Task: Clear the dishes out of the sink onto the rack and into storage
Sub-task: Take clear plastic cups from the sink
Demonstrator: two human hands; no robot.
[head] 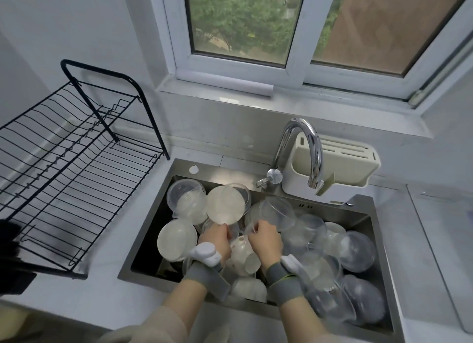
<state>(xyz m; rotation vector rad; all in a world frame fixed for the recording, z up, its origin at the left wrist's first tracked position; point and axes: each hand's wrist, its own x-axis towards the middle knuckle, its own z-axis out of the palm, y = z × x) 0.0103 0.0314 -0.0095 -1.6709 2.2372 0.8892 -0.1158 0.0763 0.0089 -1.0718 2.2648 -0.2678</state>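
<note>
Sleeves at 6 o'clock, both arms reach into sink (332, 207), piled with clear bowls. Rack (64, 163) at 9 o'clock bare, ready for them. Left hand (215, 240) pinches white plate (225, 204) rim; right hand (265, 240) grasps clear bowl (277, 214) rim, probably separating the stack.

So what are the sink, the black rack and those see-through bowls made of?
The sink looks like brushed stainless steel: grey with a dull sheen. The rack seems to be thin metal wire coated matte black. The see-through bowls look like clear plastic, though glass can't be ruled out.
</note>
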